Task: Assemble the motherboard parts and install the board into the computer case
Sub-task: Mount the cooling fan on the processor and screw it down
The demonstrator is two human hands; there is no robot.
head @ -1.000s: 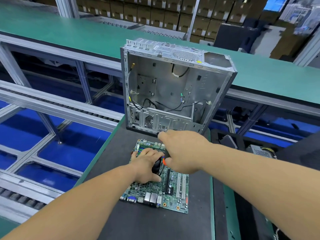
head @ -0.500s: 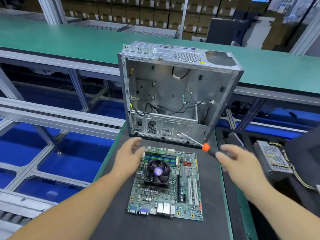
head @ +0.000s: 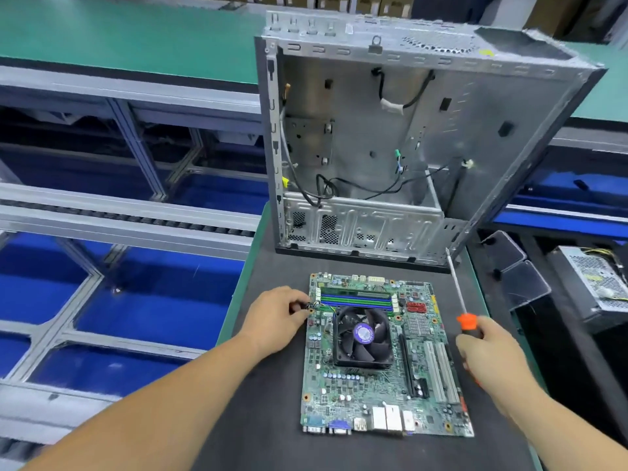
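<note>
- Your left hand (head: 275,319) had its fingertips pinched on a small connector and thin wires at the left edge of the motherboard (head: 384,358), level with the fan cooler (head: 363,336).
- Your right hand (head: 489,355) was curled round the handle of the orange-collared screwdriver (head: 463,312), off the board's right side, its shaft pointing up toward the computer case (head: 407,137).
- The board lay flat on the dark mat of the desk (head: 268,419), just in front of the open case, which stood upright with loose cables inside.
- The step looked like seating the fan lead. To do it well, you needed to line the plug up with its header before pressing, push straight down, and keep the wire clear of the fan blades.
- The screwdriver tip was best kept away from the board while you worked one-handed.
</note>
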